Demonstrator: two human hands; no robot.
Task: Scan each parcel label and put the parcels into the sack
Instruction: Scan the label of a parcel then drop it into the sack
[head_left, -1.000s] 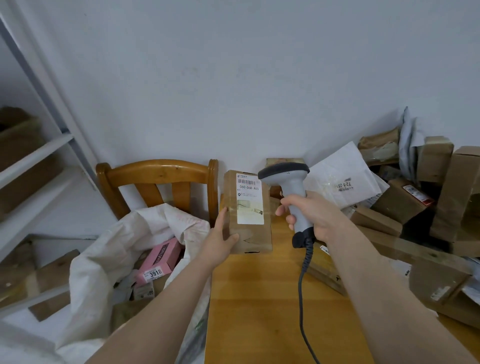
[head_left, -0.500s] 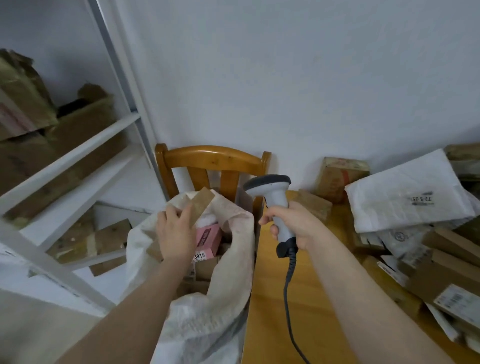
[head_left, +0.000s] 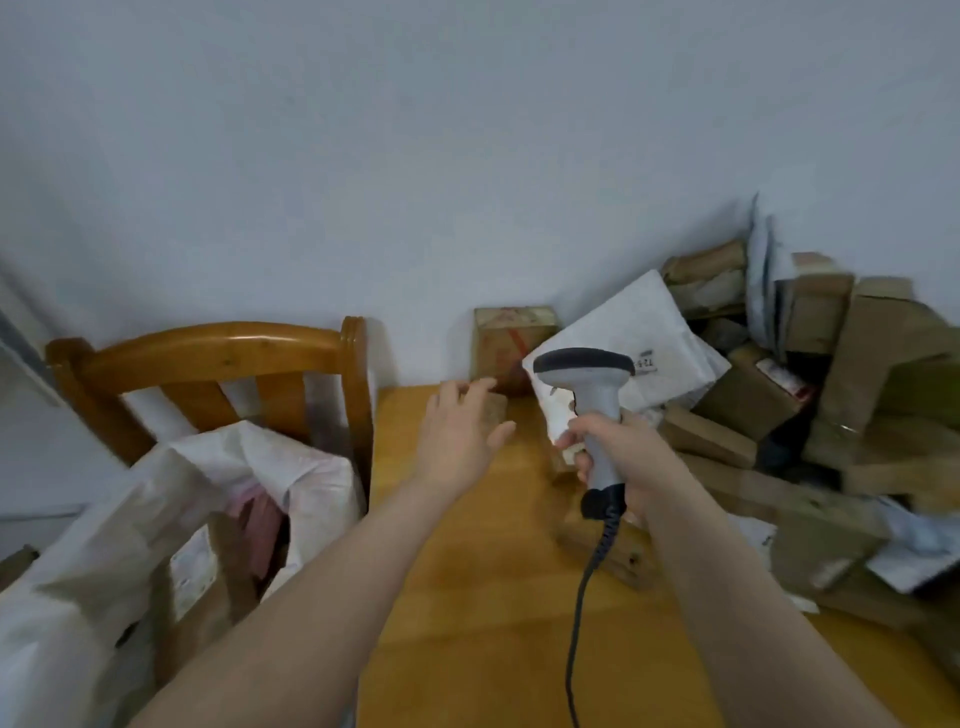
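My right hand (head_left: 615, 457) grips the grey handheld scanner (head_left: 589, 395) upright over the wooden table (head_left: 467, 597), its cable hanging down. My left hand (head_left: 460, 431) is empty, fingers spread, stretched over the table above a small brown parcel (head_left: 496, 408); whether it touches the parcel I cannot tell. The white sack (head_left: 156, 525) stands open at the left on a chair, holding a brown box with a white label (head_left: 195, 571) and a pink parcel (head_left: 262, 525). A white mailer bag (head_left: 649, 338) and a taped brown box (head_left: 511, 343) lie behind the scanner.
A wooden chair (head_left: 218, 358) backs the sack beside the table's left edge. A heap of brown cartons (head_left: 831, 415) fills the right side of the table up to the wall. Flat brown parcels (head_left: 618, 551) lie under my right forearm.
My left hand let the brown labelled parcel go into the sack and has swung right, empty, over the table to the small parcel. The scanner stays in my right hand.
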